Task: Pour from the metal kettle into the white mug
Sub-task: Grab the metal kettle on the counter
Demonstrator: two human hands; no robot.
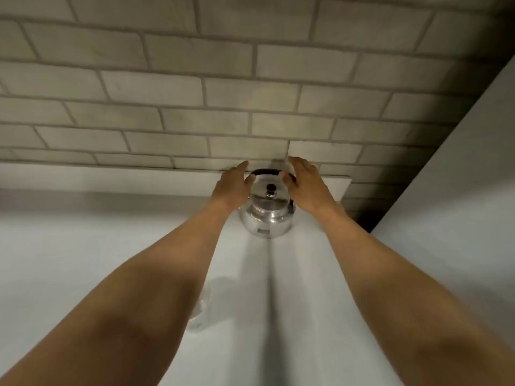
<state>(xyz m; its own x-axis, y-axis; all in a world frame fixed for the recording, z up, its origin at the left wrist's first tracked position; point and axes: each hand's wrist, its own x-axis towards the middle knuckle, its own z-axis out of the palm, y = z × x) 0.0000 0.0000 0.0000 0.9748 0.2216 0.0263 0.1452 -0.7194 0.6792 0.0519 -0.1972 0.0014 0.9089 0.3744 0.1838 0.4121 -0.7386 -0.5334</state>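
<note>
A shiny metal kettle [267, 215] with a black lid knob and a black handle stands on the white counter [69, 260], close to the back wall. My left hand [232, 188] and my right hand [306, 185] flank its top with fingers stretched out. Both thumbs lie at the lid's edge, near the handle. Neither hand is closed around anything. Closer to me, a small part of the white mug [198, 316] shows from under my left forearm; the rest of it is hidden.
A pale brick wall [223, 93] rises right behind the kettle. A tall white panel [459, 176] closes off the right side. A raised white ledge [139, 176] runs along the foot of the wall.
</note>
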